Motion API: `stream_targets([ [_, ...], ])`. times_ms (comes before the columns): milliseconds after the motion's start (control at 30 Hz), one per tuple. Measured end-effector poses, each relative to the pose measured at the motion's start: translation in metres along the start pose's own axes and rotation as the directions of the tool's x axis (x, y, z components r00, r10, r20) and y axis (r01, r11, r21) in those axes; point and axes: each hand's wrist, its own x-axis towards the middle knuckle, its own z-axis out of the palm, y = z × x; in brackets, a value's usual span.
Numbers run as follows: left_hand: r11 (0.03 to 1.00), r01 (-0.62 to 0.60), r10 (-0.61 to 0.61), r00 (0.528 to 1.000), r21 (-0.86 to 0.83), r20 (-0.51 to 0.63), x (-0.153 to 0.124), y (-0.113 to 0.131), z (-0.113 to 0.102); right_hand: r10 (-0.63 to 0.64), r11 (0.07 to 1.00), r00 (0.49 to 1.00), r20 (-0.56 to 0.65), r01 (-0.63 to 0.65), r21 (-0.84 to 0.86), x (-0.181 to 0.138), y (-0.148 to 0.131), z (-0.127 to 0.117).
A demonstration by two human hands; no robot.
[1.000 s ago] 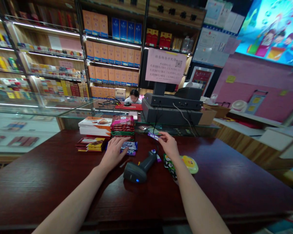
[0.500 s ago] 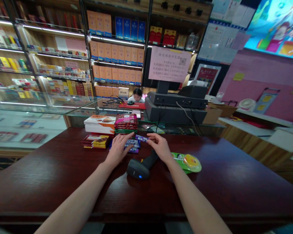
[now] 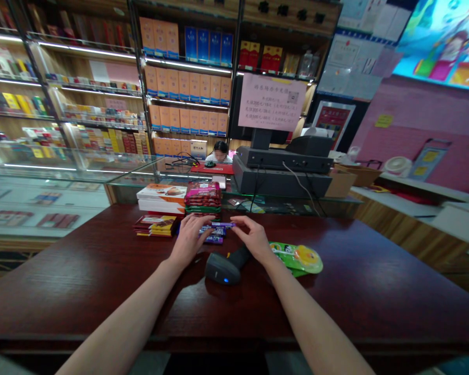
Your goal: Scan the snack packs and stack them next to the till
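A slim purple-wrapped snack bar (image 3: 223,225) lies level between my two hands, above other purple and blue bars (image 3: 216,240) on the table. My left hand (image 3: 191,235) has its thumb and fingers around the bar's left end. At the right end, my right hand (image 3: 252,235) pinches it between thumb and fingertips. Close behind stands a stack of red and pink packets (image 3: 203,195). Between my forearms lies a black barcode scanner (image 3: 222,268) with a blue light. A green blister pack with a yellow round part (image 3: 307,259) rests beside my right wrist.
White and orange boxes (image 3: 162,198) and red and yellow chocolate packs (image 3: 156,226) sit left of my left hand. A cash register (image 3: 281,174) stands on the glass counter behind the table. Beyond it, a person (image 3: 220,151) is near the stocked shelves.
The purple bar has turned level and moved slightly left and down with my right hand. My left hand has closed on its other end.
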Motion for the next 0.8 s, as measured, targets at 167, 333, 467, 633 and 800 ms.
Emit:
stream_targets([
  [167, 1.0, -0.005, 0.005, 1.0, 0.005, -0.024, -0.001, -0.001, 0.001, -0.043, 0.999, 0.999, 0.005, 0.043, -0.008, -0.002, 0.003, 0.001],
  [333, 1.0, 0.006, -0.006, 0.999, -0.014, -0.043, -0.002, -0.004, 0.003, -0.079, 0.996, 0.997, -0.008, 0.078, -0.04, -0.002, 0.01, 0.001],
  [467, 0.999, 0.014, -0.016, 0.999, -0.044, -0.041, -0.002, -0.003, 0.003, -0.101, 0.99, 0.994, -0.052, 0.096, -0.099, -0.002, 0.013, 0.002],
  [633, 0.993, 0.056, -0.059, 0.998, -0.1, -0.027, -0.002, -0.003, 0.005, -0.136, 0.979, 0.986, -0.097, 0.119, -0.164, -0.003, 0.012, 0.002],
  [800, 0.976, 0.123, -0.125, 0.992, -0.18, 0.003, -0.002, -0.003, 0.005, -0.146, 0.976, 0.985, -0.089, 0.128, -0.177, -0.005, 0.009, 0.003],
])
